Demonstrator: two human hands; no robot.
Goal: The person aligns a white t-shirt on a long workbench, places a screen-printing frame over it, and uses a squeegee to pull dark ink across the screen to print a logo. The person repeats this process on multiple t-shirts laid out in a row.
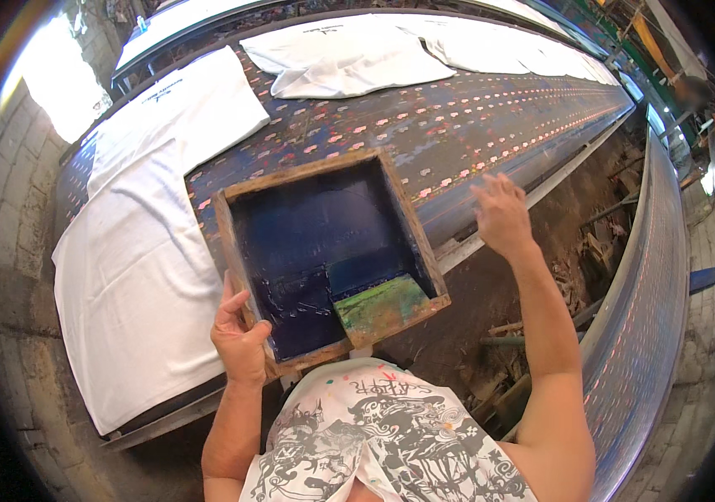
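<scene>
My left hand [242, 339] grips the lower left side of a wooden screen-printing frame [413, 227], thumb over the rim. Dark blue mesh [316, 226] fills the frame, with wet-looking ink toward its near end. A squeegee [384, 308], its flat board stained green and brown, rests in the frame's near right corner. My right hand [504, 216] is raised in the air to the right of the frame, apart from it, by the table's edge. Its fingers are spread and hold nothing. Beside the frame on the left lies a white T-shirt [136, 293].
The long dark table [332, 125], marked with rows of small pink patches, curves away right. More white shirts [341, 54] lie along its far side, some with small dark prints. Another long table [646, 335] stands at right. Wood scraps [571, 272] lie between the tables.
</scene>
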